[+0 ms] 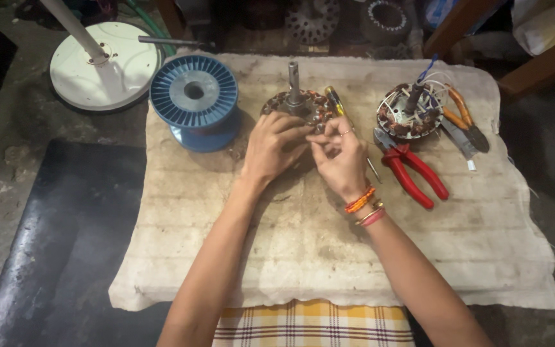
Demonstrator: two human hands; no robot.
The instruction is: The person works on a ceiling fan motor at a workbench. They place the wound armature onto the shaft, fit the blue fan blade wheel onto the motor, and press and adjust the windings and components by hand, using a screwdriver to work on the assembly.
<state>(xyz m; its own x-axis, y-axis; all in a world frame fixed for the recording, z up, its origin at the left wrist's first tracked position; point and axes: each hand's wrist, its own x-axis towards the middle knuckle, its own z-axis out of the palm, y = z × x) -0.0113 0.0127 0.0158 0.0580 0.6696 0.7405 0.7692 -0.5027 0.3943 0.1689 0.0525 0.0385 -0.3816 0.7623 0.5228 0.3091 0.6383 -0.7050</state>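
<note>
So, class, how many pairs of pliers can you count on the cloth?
2. The red-handled pliers lie right of the right hand; the orange-handled pliers lie further right, beside the second motor winding. More may be hidden.

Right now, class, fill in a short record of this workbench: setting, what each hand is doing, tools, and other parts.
Setting: worn cloth mat over a dark floor
Left hand: fingers on the wound motor stator with upright shaft
Right hand: fingertips pinched at the same stator's edge; what they pinch is too small to tell
Tools: red-handled pliers, orange-handled pliers, screwdriver
Other parts: second stator, blue spool, white fan base
</note>
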